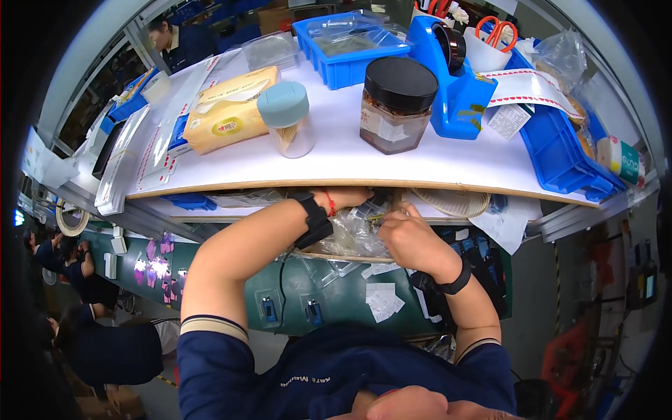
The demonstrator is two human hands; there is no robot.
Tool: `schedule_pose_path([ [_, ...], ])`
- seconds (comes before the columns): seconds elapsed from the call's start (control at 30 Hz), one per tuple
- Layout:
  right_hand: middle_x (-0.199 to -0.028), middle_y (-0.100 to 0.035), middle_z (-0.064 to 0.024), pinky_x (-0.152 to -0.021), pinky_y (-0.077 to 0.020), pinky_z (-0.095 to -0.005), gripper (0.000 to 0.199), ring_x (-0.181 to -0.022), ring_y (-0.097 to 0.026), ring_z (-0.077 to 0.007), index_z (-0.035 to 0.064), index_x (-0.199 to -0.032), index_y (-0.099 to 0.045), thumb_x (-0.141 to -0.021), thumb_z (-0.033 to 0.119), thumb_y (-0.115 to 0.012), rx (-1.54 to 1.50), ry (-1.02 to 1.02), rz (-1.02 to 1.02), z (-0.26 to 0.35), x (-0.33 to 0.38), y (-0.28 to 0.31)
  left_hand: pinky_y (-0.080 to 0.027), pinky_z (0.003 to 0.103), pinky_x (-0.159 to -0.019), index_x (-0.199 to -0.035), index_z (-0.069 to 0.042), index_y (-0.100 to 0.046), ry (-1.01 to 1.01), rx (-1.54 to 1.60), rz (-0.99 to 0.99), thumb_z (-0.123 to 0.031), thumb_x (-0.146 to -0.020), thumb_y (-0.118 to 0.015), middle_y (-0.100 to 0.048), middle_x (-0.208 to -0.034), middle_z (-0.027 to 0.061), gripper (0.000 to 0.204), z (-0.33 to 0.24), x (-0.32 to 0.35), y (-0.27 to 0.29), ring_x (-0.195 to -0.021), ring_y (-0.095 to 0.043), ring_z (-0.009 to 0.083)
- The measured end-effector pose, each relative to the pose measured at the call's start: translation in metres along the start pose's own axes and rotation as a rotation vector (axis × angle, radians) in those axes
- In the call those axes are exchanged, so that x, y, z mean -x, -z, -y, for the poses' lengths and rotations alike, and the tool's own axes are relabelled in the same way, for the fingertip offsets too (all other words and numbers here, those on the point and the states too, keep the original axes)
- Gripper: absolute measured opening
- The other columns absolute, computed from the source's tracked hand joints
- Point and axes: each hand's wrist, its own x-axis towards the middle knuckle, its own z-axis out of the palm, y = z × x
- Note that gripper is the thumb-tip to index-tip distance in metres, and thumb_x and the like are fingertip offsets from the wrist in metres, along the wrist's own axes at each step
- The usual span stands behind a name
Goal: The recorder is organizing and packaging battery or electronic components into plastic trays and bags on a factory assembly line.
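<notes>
Both my hands reach into the space under the white shelf, among crumpled clear plastic bags (pixel 353 236). My left hand (pixel 344 199) goes in just below the shelf's edge, and its fingertips are hidden there. To the right of the bags, my right hand (pixel 414 240) is closed with its fingers curled; a thin yellowish bit shows by the fingertips, too small to name. A dark wristband is on each wrist, with a red string on the left one. The bags lie on a lower ledge (pixel 364 259) with a pale front edge.
On the shelf (pixel 329 157) stand a tissue pack (pixel 231 112), a toothpick jar (pixel 287 122), a dark-lidded jar (pixel 397 108), a blue tape dispenser (pixel 444 84) and blue bins (pixel 560 150). Below, a green table (pixel 294 280) bears small blue devices (pixel 314 311) and paper slips (pixel 383 301).
</notes>
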Motion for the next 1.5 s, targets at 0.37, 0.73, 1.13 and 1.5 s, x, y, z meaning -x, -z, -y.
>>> schedule_pose_path([
  [0.37,-0.082,-0.064,-0.0122,-0.099,-0.034,-0.0469,0.008,-0.096,-0.059,-0.0275,0.0027,-0.077,-0.062,-0.07,0.005,-0.059,-0.064,-0.037,0.064,-0.005,-0.004,0.003,-0.048,0.036,-0.074,-0.102,0.001,-0.062,0.147,0.381,0.097,-0.027,-0.088,-0.06,-0.066,-0.087,0.0123,0.031,0.017,-0.001,-0.017,-0.077,-0.06,0.0226],
  [0.73,-0.107,-0.062,-0.0198,-0.081,-0.0488,-0.0396,0.027,-0.088,-0.062,-0.0354,0.0009,-0.099,-0.064,-0.074,0.008,-0.055,-0.402,-0.227,0.124,-0.039,-0.051,0.007,-0.048,0.036,-0.075,-0.102,0.002,-0.061,0.288,0.784,0.137,-0.025,-0.086,-0.063,-0.066,-0.089,0.0132,0.031,0.033,0.001,-0.019,-0.079,-0.06,0.0227],
  [1.13,-0.088,-0.066,-0.0229,-0.079,-0.0498,-0.0436,0.039,-0.084,-0.064,-0.0375,-0.0046,-0.097,-0.065,-0.074,0.027,-0.069,-0.066,-0.315,0.646,-0.022,-0.075,0.001,-0.05,0.038,-0.071,-0.104,0.004,-0.063,0.157,0.164,0.352,-0.025,-0.064,-0.077,-0.068,-0.091,0.0154,0.051,0.029,0.02,-0.023,-0.08,-0.062,0.0262],
  [1.5,-0.098,-0.064,-0.0256,-0.086,-0.0468,-0.0427,0.035,-0.092,-0.062,-0.039,-0.0038,-0.098,-0.065,-0.08,0.026,-0.062,0.197,-0.343,0.312,-0.042,-0.06,-0.005,-0.046,0.034,-0.076,-0.097,-0.001,-0.066,0.262,0.239,0.492,-0.029,-0.069,-0.071,-0.066,-0.092,0.0115,0.04,0.03,0.02,-0.01,-0.084,-0.059,0.0218],
])
